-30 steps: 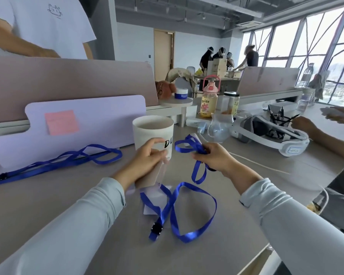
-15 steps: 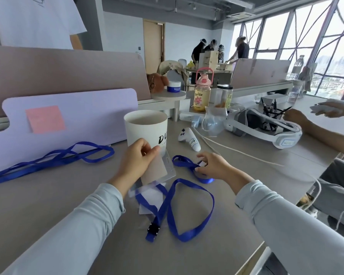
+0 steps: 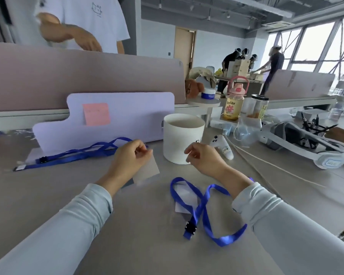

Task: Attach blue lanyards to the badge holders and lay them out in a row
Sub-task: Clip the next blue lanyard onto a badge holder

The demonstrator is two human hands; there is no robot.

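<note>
My left hand (image 3: 128, 159) pinches the top edge of a clear badge holder (image 3: 147, 169), which hangs just above the table. My right hand (image 3: 203, 158) hovers in front of the white cup, fingers loosely curled, holding nothing that I can make out. Below it a blue lanyard (image 3: 205, 205) lies looped on the table, its black clip (image 3: 190, 228) toward me, draped over a second badge holder (image 3: 184, 201). Another blue lanyard (image 3: 83, 153) stretches along the table at the left, ending at a badge holder (image 3: 21, 168).
A white cup (image 3: 182, 137) stands behind my hands. A lilac board (image 3: 127, 118) with a pink note leans on the divider. A white controller (image 3: 222, 145), cables, a headset (image 3: 306, 143) and bottles crowd the right. A person stands beyond the divider.
My right hand has let go of the blue lanyard and risen off the table. My left hand has carried the badge holder to the left. The view has swung left.
</note>
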